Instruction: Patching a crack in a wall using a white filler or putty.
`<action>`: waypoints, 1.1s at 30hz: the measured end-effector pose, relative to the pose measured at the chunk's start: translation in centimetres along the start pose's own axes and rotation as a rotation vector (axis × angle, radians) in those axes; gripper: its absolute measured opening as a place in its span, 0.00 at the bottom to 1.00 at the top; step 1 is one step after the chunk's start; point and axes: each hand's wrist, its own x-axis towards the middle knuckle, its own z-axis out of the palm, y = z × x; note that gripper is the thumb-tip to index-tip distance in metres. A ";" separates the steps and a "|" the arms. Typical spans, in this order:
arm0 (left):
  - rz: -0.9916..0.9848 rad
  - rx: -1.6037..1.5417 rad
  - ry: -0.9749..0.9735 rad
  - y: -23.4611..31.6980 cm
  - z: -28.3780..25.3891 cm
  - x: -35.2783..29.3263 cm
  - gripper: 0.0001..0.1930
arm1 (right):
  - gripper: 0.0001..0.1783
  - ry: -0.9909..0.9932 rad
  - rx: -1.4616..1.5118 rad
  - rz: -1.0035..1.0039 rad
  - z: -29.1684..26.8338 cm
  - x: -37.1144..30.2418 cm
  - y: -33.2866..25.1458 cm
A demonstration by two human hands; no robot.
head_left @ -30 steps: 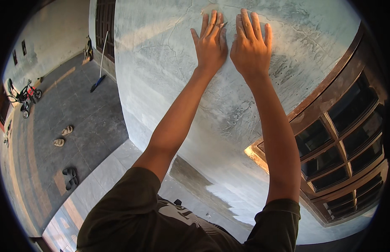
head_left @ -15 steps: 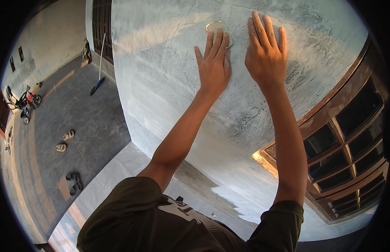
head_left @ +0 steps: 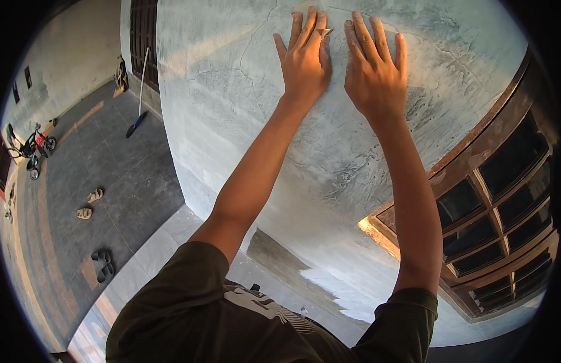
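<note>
Both my hands press on a grey-white plastered wall (head_left: 232, 115) with cracks and rough trowel marks. My left hand (head_left: 304, 66) lies with its fingers stretched upward, slightly apart. A small pointed corner of a thin sheet (head_left: 326, 32) sticks out between its index finger and thumb; most of the sheet is hidden under the hand, so its kind is unclear. My right hand (head_left: 376, 78) rests flat just to the right, fingers extended and a little spread. Nothing shows in its grasp, though its palm side is hidden.
A brown wooden window frame with dark panes (head_left: 468, 199) is set in the wall at right. On the dark tiled floor to the left are black sandals (head_left: 103, 266), tan sandals (head_left: 90, 202), a long-handled broom (head_left: 137, 124) and a small black-and-red ride-on cycle (head_left: 35, 148).
Both hands have slid slightly upward and left along the wall. The pale rounded sheet by my left fingers now shows only as a pointed corner.
</note>
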 end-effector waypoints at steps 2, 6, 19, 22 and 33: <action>0.029 -0.010 0.022 0.0 0.1 -0.1 0.24 | 0.24 0.041 0.009 -0.018 0.5 0.9 0.1; -0.045 -0.010 -0.052 0.5 -1.1 -3.9 0.23 | 0.26 -0.006 0.097 -0.050 -0.1 1.5 0.5; -0.058 0.020 -0.098 0.9 -0.6 -3.6 0.22 | 0.25 -0.006 0.135 -0.029 0.3 0.7 0.6; 0.028 0.005 -0.003 0.7 -0.2 0.6 0.23 | 0.25 0.028 0.165 -0.034 0.3 1.3 0.7; 0.050 -0.037 0.030 0.8 0.1 1.6 0.24 | 0.22 0.045 0.039 -0.016 0.6 1.2 0.1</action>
